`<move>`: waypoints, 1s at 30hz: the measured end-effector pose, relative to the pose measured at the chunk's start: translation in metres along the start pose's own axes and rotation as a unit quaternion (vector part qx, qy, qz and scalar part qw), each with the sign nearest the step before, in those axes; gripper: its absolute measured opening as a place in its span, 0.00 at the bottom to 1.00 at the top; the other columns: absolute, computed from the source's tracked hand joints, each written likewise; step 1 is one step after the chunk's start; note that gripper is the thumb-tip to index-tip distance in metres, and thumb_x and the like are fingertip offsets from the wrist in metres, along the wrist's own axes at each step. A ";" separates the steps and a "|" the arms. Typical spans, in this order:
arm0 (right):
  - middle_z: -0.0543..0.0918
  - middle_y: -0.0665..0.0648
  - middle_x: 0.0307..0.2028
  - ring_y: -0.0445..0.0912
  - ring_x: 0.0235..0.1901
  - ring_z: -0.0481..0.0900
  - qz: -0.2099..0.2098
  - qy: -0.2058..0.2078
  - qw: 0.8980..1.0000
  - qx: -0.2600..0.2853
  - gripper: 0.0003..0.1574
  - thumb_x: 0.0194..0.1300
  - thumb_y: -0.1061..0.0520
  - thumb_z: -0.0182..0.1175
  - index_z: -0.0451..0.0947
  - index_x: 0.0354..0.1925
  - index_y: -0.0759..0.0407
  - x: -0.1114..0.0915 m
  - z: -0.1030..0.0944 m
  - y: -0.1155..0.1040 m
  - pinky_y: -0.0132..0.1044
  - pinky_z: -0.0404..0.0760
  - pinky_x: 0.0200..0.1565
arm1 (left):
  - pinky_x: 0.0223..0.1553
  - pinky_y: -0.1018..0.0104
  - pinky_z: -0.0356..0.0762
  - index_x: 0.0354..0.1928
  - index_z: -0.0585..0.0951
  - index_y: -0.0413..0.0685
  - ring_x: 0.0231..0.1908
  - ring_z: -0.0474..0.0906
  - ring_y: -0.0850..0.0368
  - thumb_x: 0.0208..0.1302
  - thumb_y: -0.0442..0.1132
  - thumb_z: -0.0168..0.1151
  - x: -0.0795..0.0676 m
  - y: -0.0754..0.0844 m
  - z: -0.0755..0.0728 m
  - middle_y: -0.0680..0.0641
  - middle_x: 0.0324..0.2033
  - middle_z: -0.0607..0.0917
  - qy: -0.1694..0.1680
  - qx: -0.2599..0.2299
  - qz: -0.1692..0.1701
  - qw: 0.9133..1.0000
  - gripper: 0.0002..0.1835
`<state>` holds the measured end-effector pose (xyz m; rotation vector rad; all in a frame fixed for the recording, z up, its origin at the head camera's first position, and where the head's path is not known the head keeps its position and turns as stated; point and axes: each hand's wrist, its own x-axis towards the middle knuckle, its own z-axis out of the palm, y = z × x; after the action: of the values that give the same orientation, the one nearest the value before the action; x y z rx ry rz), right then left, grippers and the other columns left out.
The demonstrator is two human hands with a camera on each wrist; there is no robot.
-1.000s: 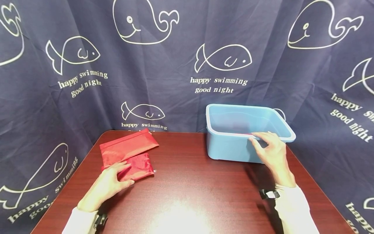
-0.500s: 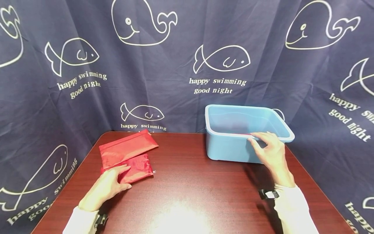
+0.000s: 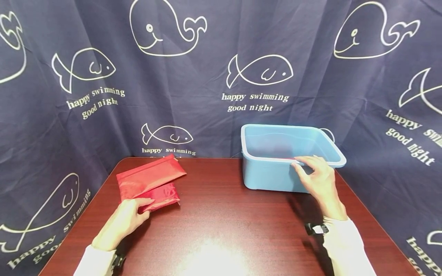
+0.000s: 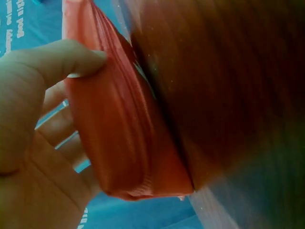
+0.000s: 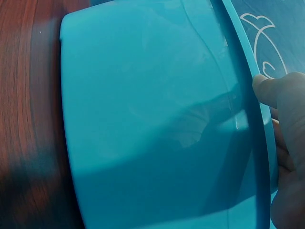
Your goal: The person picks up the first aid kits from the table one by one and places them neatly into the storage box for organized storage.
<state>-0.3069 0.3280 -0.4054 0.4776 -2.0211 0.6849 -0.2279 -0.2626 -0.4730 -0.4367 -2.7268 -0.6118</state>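
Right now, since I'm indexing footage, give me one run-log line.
left hand: pinches near red packet | other red packet: directly beyond | right hand: grips blue bin rim

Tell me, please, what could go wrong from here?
Lifting the nearer glossy red flat pouch, pinched by the left hand, might drag the farther red flat pouch, which seems to overlap it. Also, the right hand holds the near rim of the light-blue rectangular plastic bin; pressing there could perhaps tip or shift it.
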 end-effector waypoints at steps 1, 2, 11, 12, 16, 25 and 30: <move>0.91 0.56 0.38 0.55 0.42 0.84 0.001 -0.001 1.000 -0.001 0.17 0.51 0.64 0.78 0.92 0.43 0.55 0.000 0.000 0.000 0.21 0.66 0.56 | 0.33 0.62 0.81 0.48 0.91 0.50 0.28 0.77 0.62 0.54 0.32 0.75 0.000 0.000 0.000 0.50 0.37 0.91 0.007 0.000 0.006 1.000 0.17; 0.91 0.55 0.38 0.55 0.42 0.84 0.002 -0.001 1.000 0.000 0.17 0.51 0.63 0.78 0.92 0.43 0.54 0.000 0.000 0.001 0.21 0.66 0.56 | 0.33 0.61 0.82 0.47 0.91 0.52 0.28 0.77 0.62 0.55 0.32 0.75 0.000 0.000 -0.001 0.52 0.36 0.91 0.013 0.001 0.013 1.000 0.16; 0.91 0.57 0.38 0.56 0.42 0.84 -0.005 0.002 1.000 0.004 0.17 0.52 0.64 0.78 0.91 0.43 0.57 -0.001 0.001 0.001 0.30 0.70 0.63 | 0.41 0.49 0.84 0.47 0.91 0.56 0.34 0.84 0.58 0.60 0.33 0.74 0.008 0.005 -0.009 0.54 0.39 0.91 0.061 0.000 0.023 0.998 0.14; 0.91 0.57 0.38 0.56 0.42 0.84 -0.005 0.001 1.000 0.004 0.17 0.52 0.64 0.77 0.91 0.43 0.57 -0.001 0.002 0.001 0.33 0.70 0.64 | 0.42 0.49 0.85 0.48 0.91 0.56 0.35 0.84 0.58 0.60 0.33 0.73 0.010 0.005 -0.009 0.53 0.39 0.91 0.064 -0.001 0.021 0.998 0.15; 0.91 0.58 0.39 0.56 0.43 0.84 -0.005 -0.004 1.000 0.004 0.16 0.53 0.63 0.77 0.91 0.44 0.58 -0.002 0.002 0.002 0.38 0.71 0.66 | 0.38 0.53 0.84 0.48 0.91 0.56 0.30 0.79 0.59 0.60 0.34 0.73 0.016 0.004 -0.011 0.55 0.36 0.91 0.085 0.004 0.026 0.996 0.15; 0.91 0.56 0.38 0.55 0.42 0.84 -0.002 0.005 1.000 0.007 0.17 0.51 0.63 0.78 0.92 0.43 0.55 0.001 0.002 0.000 0.25 0.68 0.60 | 0.44 0.70 0.81 0.53 0.90 0.54 0.33 0.82 0.60 0.60 0.33 0.73 0.033 0.002 -0.014 0.54 0.38 0.92 0.114 -0.004 0.059 0.992 0.18; 0.91 0.57 0.38 0.55 0.42 0.84 -0.006 0.006 1.000 0.006 0.17 0.51 0.64 0.78 0.92 0.43 0.57 0.000 0.001 0.001 0.35 0.71 0.66 | 0.47 0.77 0.77 0.53 0.90 0.55 0.39 0.86 0.57 0.61 0.34 0.73 0.046 0.005 -0.014 0.53 0.42 0.92 0.122 -0.017 0.059 0.991 0.18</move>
<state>-0.3083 0.3282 -0.4061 0.4898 -2.0029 0.6912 -0.2645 -0.2547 -0.4426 -0.4940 -2.4431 -0.6366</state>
